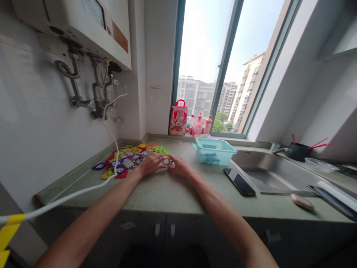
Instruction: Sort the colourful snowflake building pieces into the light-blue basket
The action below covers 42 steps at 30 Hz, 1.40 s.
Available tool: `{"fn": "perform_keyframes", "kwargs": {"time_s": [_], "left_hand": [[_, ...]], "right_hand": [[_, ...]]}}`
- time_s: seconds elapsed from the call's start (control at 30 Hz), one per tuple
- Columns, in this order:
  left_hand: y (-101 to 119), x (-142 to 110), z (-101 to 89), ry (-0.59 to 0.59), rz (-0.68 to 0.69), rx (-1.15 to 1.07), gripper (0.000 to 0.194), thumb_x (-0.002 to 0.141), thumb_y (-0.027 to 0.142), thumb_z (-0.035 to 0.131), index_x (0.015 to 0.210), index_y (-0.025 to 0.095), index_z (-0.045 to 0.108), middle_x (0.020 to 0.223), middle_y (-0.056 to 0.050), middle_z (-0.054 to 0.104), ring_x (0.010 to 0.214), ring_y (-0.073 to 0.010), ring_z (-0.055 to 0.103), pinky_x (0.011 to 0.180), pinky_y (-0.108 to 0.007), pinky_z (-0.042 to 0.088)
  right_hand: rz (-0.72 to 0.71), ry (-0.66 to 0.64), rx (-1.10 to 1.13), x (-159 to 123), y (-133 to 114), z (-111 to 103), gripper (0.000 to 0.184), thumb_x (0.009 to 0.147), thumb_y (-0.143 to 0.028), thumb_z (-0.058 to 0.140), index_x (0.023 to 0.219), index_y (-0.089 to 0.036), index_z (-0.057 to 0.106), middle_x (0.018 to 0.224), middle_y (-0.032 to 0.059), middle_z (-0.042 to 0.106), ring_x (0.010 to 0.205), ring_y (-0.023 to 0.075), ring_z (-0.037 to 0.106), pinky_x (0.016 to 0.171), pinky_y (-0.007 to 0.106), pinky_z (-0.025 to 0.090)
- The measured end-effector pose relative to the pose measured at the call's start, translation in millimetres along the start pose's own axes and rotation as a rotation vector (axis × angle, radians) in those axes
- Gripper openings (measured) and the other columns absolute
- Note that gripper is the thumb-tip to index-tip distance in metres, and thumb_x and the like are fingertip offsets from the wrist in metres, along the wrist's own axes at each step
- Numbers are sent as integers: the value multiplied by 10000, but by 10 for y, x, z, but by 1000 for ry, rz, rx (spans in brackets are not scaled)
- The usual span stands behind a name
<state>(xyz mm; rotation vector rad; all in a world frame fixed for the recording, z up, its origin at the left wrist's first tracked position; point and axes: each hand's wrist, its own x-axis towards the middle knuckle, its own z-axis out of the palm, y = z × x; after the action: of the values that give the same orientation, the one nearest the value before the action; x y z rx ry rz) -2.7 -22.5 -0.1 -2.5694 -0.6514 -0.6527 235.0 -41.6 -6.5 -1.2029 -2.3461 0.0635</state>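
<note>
A grey plastic toy gear (167, 162) is between my two hands at the front right edge of a colourful gear pile. My right hand (180, 166) has thumb and fingers closed on it. My left hand (151, 163) reaches in from the other side with fingers stretched and apart, close to the gear; whether they touch it I cannot tell. Just behind and left of my hands, the heap of toy gears (128, 163) in red, purple, green, yellow, orange and grey spreads over the counter (164, 193).
A white cable (83, 191) crosses in front of the gears on the left. To the right are a turquoise plastic bin (213, 158), a black phone (239, 181), a steel sink (267, 171) and a soap-like bar (302, 201). Bottles (198, 124) and a red bag (178, 120) line the windowsill.
</note>
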Motion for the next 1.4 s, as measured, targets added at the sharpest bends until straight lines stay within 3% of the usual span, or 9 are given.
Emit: {"fn": "perform_keyframes", "kwargs": {"time_s": [0.33,0.87,1.1,1.4], "left_hand": [[61,49,27,-21,-47,-48,459,1007,412,667,1413,242,540,1301,-108,700,1193,-259,679,989,-396,519],[16,1,38,-44,-93,-84,453,1027,428,631,1433,247,541,1300,-116,680,1148,-266,687,1001,-400,521],[-11,39,76,-31,-77,-92,429,1034,415,616,1418,238,543,1314,-113,670,1136,-261,691,985,-395,529],[16,43,65,-46,-85,22,454,1013,447,647,1405,236,561,1272,-101,693,1059,-264,710,961,-385,523]], "right_hand": [[-9,-39,72,-7,280,36,521,900,-354,777,1398,-287,639,1127,40,797,999,235,758,887,314,559],[-25,-76,81,61,208,-96,483,912,-334,787,1375,-272,662,1017,37,818,939,215,788,863,293,569],[8,-70,87,48,223,-128,525,901,-353,812,1396,-303,645,1136,21,806,985,201,788,924,294,570],[31,-92,66,24,204,-155,567,911,-331,804,1444,-309,615,1134,23,809,1029,213,778,949,316,570]]}}
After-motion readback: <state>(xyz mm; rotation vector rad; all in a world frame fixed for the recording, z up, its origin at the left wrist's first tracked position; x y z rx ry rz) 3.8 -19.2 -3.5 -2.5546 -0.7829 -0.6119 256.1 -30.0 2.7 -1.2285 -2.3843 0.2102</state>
